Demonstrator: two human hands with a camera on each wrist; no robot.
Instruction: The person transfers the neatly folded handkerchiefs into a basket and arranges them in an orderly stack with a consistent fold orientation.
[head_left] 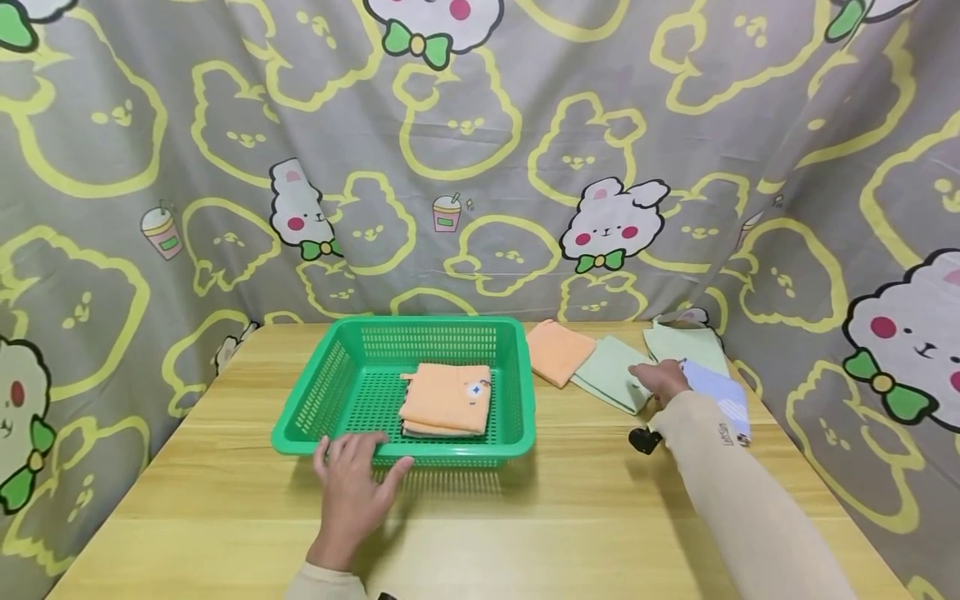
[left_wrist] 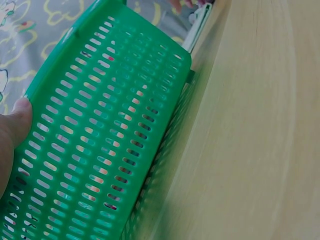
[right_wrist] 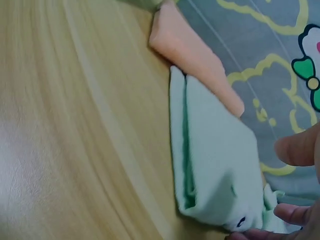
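Note:
My left hand rests at the near rim of a green plastic basket, fingers spread over the edge and thumb outside. In the left wrist view the thumb lies against the rim of the basket. Inside the basket lies a folded orange cloth with a small white animal patch. My right hand is over the right edge of a folded pale green cloth. In the right wrist view, fingertips are right at the corner of this cloth, with the thumb apart.
A folded orange cloth lies left of the green one. Beyond the right hand are another pale green cloth and a blue one. The wooden table meets a patterned curtain at its back and sides.

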